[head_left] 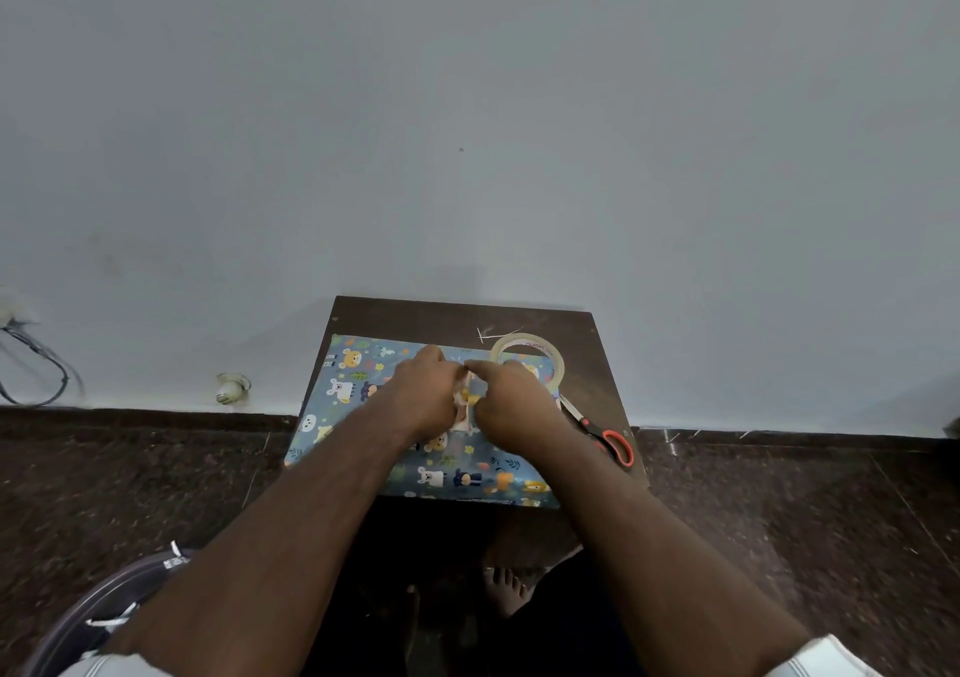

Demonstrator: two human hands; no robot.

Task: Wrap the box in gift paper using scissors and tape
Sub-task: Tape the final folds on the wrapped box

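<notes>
A sheet of blue gift paper [358, 395] printed with cartoon animals lies spread over a small dark table [415, 317]. In its middle, between my hands, a small pale box [466, 400] shows only as a sliver. My left hand [423, 395] and my right hand [511, 403] sit side by side over it, fingers curled around the box and the paper edges. A roll of clear tape [527, 351] rests at the paper's far right corner. Red-handled scissors [602, 432] lie on the table just right of my right wrist.
The table stands against a pale wall [467, 104]. Dark stone floor [779, 520] surrounds it. A small pale fitting [231, 388] sits at the wall base to the left, cables [36, 364] hang at far left, and a round dark object [104, 614] is at bottom left.
</notes>
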